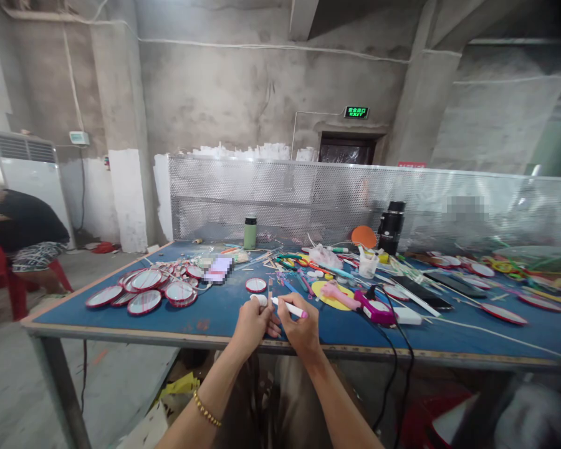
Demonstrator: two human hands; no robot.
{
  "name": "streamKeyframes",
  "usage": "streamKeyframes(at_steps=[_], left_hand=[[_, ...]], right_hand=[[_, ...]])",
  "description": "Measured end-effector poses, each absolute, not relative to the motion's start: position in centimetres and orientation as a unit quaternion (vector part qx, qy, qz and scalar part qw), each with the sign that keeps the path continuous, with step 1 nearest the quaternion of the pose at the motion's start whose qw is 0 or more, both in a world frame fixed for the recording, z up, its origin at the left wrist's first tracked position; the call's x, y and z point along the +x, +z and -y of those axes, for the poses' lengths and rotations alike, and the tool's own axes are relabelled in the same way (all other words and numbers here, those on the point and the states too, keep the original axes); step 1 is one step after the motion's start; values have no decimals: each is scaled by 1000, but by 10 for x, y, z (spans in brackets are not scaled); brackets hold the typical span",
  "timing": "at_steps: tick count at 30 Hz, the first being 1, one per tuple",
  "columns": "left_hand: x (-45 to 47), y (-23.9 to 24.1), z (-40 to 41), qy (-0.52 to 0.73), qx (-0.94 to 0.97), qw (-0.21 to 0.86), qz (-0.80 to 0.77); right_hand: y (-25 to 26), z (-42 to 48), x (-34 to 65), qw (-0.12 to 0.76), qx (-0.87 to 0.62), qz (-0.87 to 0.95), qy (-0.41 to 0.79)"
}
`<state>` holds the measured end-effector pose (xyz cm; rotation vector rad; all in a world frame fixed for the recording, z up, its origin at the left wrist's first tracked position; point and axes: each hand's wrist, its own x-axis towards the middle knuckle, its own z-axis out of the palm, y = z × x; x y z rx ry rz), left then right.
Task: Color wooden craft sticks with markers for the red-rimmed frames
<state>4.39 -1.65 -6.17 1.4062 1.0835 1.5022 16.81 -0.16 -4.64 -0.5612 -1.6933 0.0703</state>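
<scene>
Near the front edge of the table, my right hand (pixel 303 325) grips a white marker pen (pixel 292 307) with a pink end, its other end pointing left toward my left hand. My left hand (pixel 252 324) is closed, fingers curled, close beside it. A small white piece (pixel 258 300) shows at its fingertips; its kind is unclear. A thin pale strip (pixel 270 290) stands out between the two hands, and what holds it is hidden. Just beyond lies a round white disc with a red rim (pixel 255 285).
Red-rimmed discs (pixel 146 302) lie heaped at left beside a phone (pixel 217 269). A green bottle (pixel 249 233) and black flask (pixel 391 227) stand behind. At right are a purple-pink tool (pixel 376 308) with black cables and a yellow disc (pixel 331 295). A person (pixel 23 221) sits far left.
</scene>
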Motion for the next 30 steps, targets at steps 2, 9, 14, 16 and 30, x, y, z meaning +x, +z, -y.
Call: streamKeyframes(at_steps=[2, 9, 14, 16, 30], left_hand=[[44, -61, 17, 592, 557, 398, -426], [43, -63, 15, 587, 550, 412, -428], [43, -64, 14, 586, 549, 413, -430], [43, -64, 15, 586, 551, 411, -428], [43, -62, 16, 585, 548, 417, -429]], right_hand=[[-47, 1, 168, 625, -244, 741, 29], [-46, 3, 168, 635, -265, 726, 10], [-45, 4, 168, 641, -256, 723, 9], [-44, 4, 168, 635, -248, 732, 7], [-44, 4, 168, 636, -254, 729, 15]])
